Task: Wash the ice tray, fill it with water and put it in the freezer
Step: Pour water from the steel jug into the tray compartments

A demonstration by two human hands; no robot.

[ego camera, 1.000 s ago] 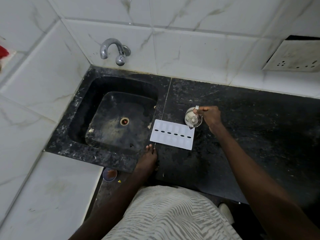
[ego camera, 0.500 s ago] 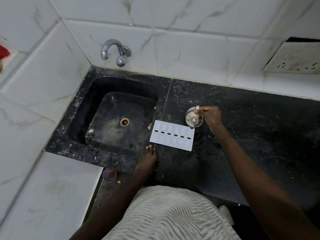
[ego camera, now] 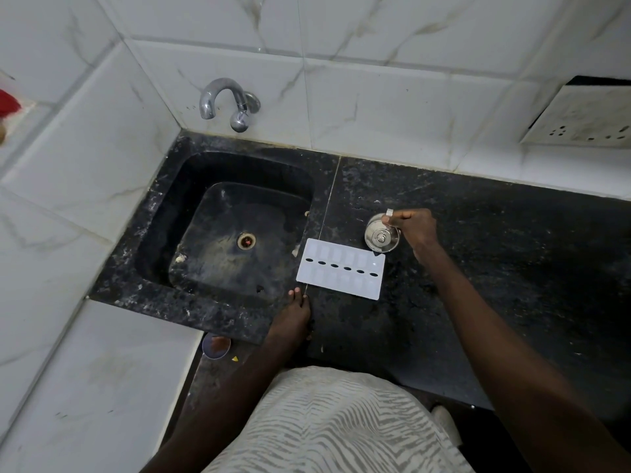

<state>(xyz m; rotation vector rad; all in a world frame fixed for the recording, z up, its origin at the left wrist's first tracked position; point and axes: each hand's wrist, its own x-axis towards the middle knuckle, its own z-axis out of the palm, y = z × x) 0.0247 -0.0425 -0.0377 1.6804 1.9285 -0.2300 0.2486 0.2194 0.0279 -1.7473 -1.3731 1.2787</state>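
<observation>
Little has moved: the right hand (ego camera: 415,228) still pinches the steel cup (ego camera: 381,236) by its rim, just beside the ice tray (ego camera: 341,269), which lies flat on the bench (ego camera: 512,268) by the sink (ego camera: 239,233). The left hand (ego camera: 292,317) rests on the bench edge, fingers straight. Filling probably has yet to start.

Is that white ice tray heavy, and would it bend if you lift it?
Probably light: the ice tray looks like thin white plastic. It may flex a little if lifted by one end, being long and slotted down the middle. Lying flat on the counter, it should slide rather than tip or roll.
</observation>
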